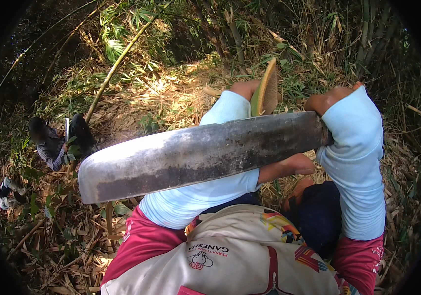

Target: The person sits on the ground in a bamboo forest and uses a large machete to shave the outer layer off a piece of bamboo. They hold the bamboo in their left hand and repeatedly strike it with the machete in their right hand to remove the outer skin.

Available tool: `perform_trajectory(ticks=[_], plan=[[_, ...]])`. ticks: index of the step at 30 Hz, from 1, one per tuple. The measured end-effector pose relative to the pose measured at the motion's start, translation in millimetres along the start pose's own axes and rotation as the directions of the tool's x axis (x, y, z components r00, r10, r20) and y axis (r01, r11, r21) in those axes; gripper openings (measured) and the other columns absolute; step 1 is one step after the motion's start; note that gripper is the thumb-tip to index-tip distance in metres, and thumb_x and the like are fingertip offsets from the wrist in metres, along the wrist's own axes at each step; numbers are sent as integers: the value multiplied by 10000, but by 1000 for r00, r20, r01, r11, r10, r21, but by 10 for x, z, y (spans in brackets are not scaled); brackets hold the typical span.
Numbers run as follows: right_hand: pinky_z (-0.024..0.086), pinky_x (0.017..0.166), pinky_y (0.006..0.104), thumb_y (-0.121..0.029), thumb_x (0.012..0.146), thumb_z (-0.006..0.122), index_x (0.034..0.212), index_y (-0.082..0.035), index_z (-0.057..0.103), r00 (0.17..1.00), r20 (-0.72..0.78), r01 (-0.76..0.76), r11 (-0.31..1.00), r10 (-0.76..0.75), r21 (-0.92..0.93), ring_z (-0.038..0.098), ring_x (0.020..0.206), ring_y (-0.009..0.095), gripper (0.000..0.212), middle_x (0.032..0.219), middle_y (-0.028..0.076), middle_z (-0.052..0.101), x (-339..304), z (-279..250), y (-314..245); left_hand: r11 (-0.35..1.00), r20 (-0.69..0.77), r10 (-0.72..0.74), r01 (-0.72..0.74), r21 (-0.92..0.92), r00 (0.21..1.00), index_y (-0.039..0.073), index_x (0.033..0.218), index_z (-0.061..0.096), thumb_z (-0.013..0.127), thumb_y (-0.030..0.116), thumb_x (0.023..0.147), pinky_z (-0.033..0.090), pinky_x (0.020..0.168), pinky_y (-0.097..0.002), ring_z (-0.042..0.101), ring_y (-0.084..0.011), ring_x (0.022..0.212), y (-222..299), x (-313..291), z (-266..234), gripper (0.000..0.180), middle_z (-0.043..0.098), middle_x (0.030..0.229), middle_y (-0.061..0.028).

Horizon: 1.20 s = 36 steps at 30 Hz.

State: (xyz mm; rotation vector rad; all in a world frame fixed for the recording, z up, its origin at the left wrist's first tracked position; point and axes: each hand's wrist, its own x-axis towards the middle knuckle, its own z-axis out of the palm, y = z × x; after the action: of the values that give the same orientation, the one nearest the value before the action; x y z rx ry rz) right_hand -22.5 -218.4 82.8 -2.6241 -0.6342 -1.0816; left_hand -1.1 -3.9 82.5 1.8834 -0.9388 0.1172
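Observation:
A broad, dark metal machete (200, 152) spans the middle of the view close in front of me, its blunt end pointing left. My right hand (343, 110), in a light blue covering with bare fingers showing, closes on the handle, which is hidden behind the fabric. My left hand (230, 103) has the same covering and lies beyond the blade, mostly hidden by it. A bare finger shows above the blade against a split bamboo piece (265, 91) with green skin and tan inside. What looks like the left thumb sticks out below the blade.
At the left a person (53, 142) sits holding a long blade, and farther down another person (6, 191) is partly visible. A leaning bamboo pole (117, 64) rises behind them. Dry leaves (68, 246) cover the ground, and dense bamboo stems (368, 34) stand at the back.

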Motion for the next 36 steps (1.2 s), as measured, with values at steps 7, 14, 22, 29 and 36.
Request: perform_trajectory(ticks=[7,14,22,29,36], plan=[[458,684,400,-81,554,756,880,-154,694,999,-13,34,999,-34,28,607,666,279,339,712,55,603,-41,6,17,997,-29,35,-37,-71,999,-16,1383,365,1003,370,518,509,910,-292,578,-154,1103,-64,-17,56,1143,537,1218,-79],[460,667,400,-93,539,760,857,-146,689,1000,-2,23,999,-23,35,606,663,282,330,701,55,598,-48,-25,12,982,-70,-74,61,-178,995,10,1433,336,1005,276,545,519,967,-302,581,-168,1153,-29,-55,129,1143,522,1270,-86],[454,632,410,-75,533,747,811,-134,669,1000,-8,13,998,-13,64,592,647,301,295,678,70,569,-38,-59,26,994,-20,16,-19,-110,1000,2,1366,369,975,254,636,535,838,-282,639,-150,1001,42,-25,136,982,608,1127,-64],[444,745,413,-102,595,750,822,-123,658,999,14,-31,999,30,37,584,670,281,245,691,63,541,-72,-33,35,1000,-78,24,-24,-7,997,-7,1345,378,927,276,724,538,790,-288,674,-140,920,-26,-6,161,876,694,1002,-70],[449,622,410,-75,551,741,788,-135,648,999,-44,4,1000,-3,19,589,625,288,262,660,67,545,-37,-19,37,996,-77,-47,40,-84,996,-31,1356,361,926,334,711,534,811,-285,660,-140,933,9,-26,196,932,685,1056,-75]])
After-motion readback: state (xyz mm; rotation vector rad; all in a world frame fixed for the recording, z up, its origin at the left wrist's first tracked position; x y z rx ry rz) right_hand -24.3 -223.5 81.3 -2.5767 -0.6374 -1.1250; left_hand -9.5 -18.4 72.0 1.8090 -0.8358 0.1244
